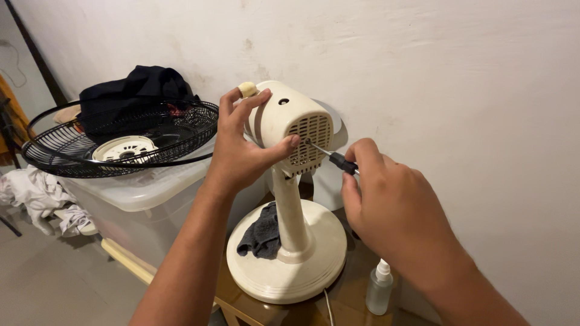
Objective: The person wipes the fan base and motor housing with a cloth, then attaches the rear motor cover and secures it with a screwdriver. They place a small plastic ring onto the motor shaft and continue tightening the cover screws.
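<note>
probably light, stiff, brittle plastic: left hand [238, 154] clasped around cream fan motor housing [290, 124], right hand [386, 205] pinching screwdriver [332, 158] at its grille, base near tabletop [356, 296] edge.

My right hand [393, 211] covers most of the screwdriver [335, 158]; only the shaft and a bit of black handle show. I can't see the tip's seat in the cream motor housing [290, 124], too small to tell. My left hand [241, 151] hides the housing's left side. The wooden surface [350, 296] is cut by the bottom edge, as is the cord [328, 305]. The dark cloth [263, 232] runs behind the fan's stem [290, 211]. The black fan grille [121, 142] blocks the base of the dark bundle [142, 90] beyond it. Far left, an orange thing [9, 115] is cropped.
</note>
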